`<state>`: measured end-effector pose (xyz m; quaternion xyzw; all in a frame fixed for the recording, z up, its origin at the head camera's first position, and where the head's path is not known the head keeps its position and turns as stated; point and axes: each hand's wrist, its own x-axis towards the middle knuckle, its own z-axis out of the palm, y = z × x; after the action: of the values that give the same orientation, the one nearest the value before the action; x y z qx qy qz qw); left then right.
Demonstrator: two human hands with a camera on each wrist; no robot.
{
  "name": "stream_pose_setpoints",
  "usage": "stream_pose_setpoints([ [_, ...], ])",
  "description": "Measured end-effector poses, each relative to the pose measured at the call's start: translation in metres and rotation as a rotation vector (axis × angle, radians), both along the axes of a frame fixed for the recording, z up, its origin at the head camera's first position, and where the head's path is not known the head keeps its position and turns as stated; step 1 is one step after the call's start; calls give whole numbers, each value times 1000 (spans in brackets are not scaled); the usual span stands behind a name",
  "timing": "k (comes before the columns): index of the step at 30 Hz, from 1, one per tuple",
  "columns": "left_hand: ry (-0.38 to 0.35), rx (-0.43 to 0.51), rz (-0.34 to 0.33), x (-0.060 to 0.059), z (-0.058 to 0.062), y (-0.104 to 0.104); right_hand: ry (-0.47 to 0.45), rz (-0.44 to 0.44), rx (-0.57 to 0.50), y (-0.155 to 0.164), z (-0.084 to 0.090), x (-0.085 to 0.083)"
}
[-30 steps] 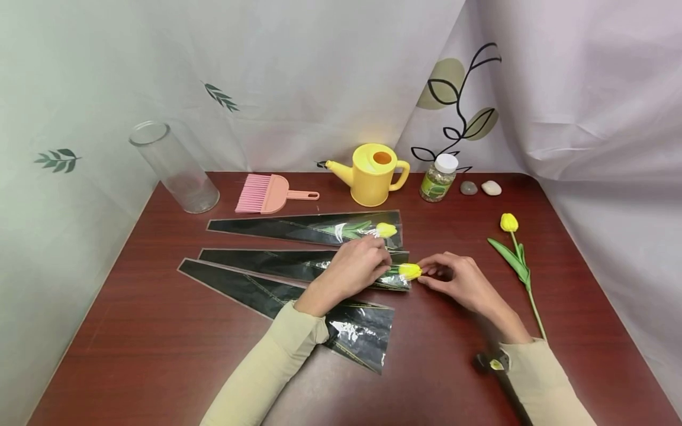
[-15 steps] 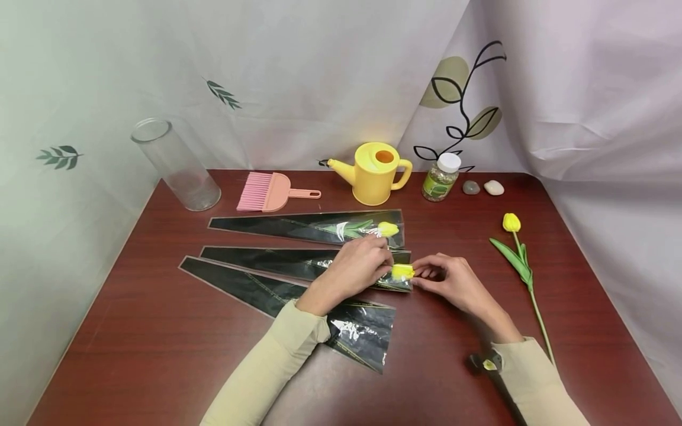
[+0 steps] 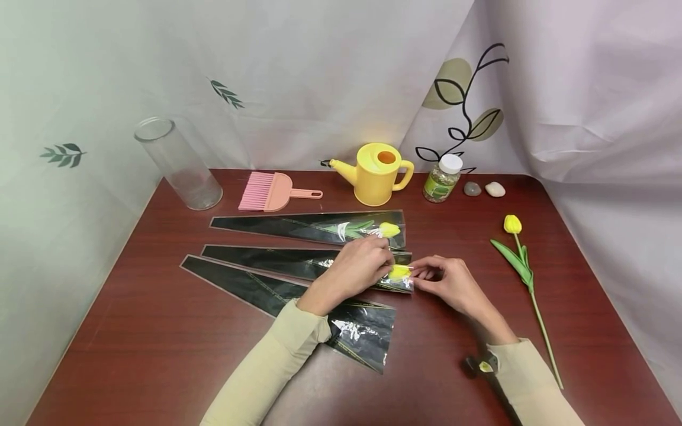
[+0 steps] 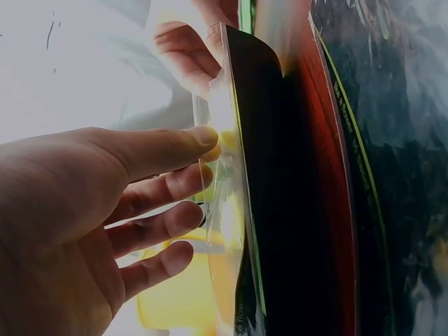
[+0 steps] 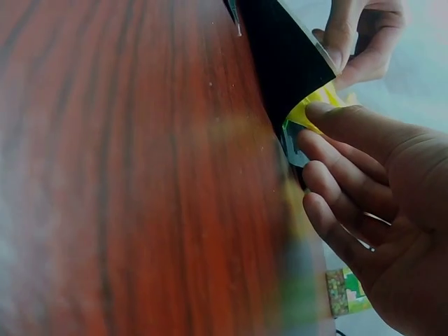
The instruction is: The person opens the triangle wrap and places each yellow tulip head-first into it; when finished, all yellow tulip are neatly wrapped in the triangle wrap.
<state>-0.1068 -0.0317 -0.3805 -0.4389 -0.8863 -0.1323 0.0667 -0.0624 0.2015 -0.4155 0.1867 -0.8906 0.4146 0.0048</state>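
A: Entry, middle sleeve (image 3: 298, 264). The left hand (image 3: 356, 269) holds the wide mouth of this black-and-clear sleeve, fingers (image 4: 183, 143) curled onto the clear film, apparently to keep the opening lifted off the surface (image 3: 160, 331). The right hand (image 3: 450, 283) pinches the yellow tulip head (image 3: 399, 272) at that mouth, thumb and forefinger narrow on the bud.

B: Why that grip?

A: My reading: one hand props the mouth, the other guides the bud, because the film is limp and would otherwise lie flat. The bud sits right at the sleeve's rim, between the two hands.

B: Stem?

A: Not visible; the left hand and the dark backing cover it. I cannot tell how far inside it lies.

B: Other items?

A: The far sleeve (image 3: 298, 226) already holds a tulip. The near sleeve (image 3: 277, 296) runs under the left forearm; its contents, if any, are hidden. A loose tulip (image 3: 519, 263) lies well apart on the right. Watering can (image 3: 378, 174), pink brush (image 3: 269, 193), glass cylinder (image 3: 178, 164), small jar (image 3: 441, 178) and two pebbles (image 3: 483, 189) line the back edge.

B: Wrist views?

A: Blurred and overexposed; mostly fingers and film edge.
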Motion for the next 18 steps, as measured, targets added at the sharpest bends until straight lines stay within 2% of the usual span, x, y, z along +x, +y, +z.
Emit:
stream_pose_setpoints([
  [6, -19, -13, -15, -1, 0, 2, -3, -5, -17, 4, -2, 3],
  [10, -30, -17, -29, -1, 2, 4, 38, -28, 14, 18, 0, 11],
  [13, -30, -13, -36, -1, 3, 4, 111, -94, 86, 36, 2, 22],
  [18, -17, -2, -24, -1, 6, -2, 208, -284, 197, 74, 12, 42],
])
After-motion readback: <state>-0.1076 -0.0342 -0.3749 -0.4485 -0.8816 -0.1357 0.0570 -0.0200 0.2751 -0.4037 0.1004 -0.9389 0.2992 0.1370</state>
